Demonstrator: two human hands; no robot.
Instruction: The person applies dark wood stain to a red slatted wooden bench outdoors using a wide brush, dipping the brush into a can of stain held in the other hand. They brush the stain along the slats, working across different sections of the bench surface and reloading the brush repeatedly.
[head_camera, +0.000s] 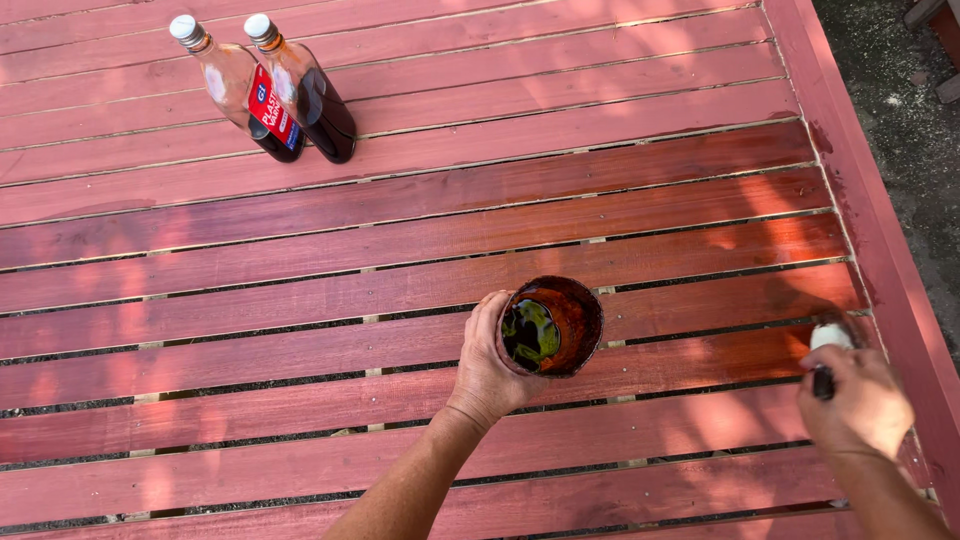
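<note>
The left hand (487, 365) wraps its fingers around the side of an open can (551, 326) of dark stain, holding it just above the slats (400, 290). The right hand (862, 400), well to the right of the can and near the frame rail (880, 230), is clenched on the dark handle of a brush (829, 345) whose pale head touches a slat.

The slats around the can, and those beyond it, look wet and glossy, while the slats nearer the person and those by the two bottles (270, 85) look paler.

Risks, as I judge them:
- The can is held by its side alone. If the grip slackens or the can tips, stain could pour through the gaps and pool on the wood.
- A forearm reaching past the can could drag across the wet boards and smear them.
- An overloaded brush close to the rail could leave runs down its edge.
- The bottles lean together well beyond the can. A knock to the slats could topple them.
</note>
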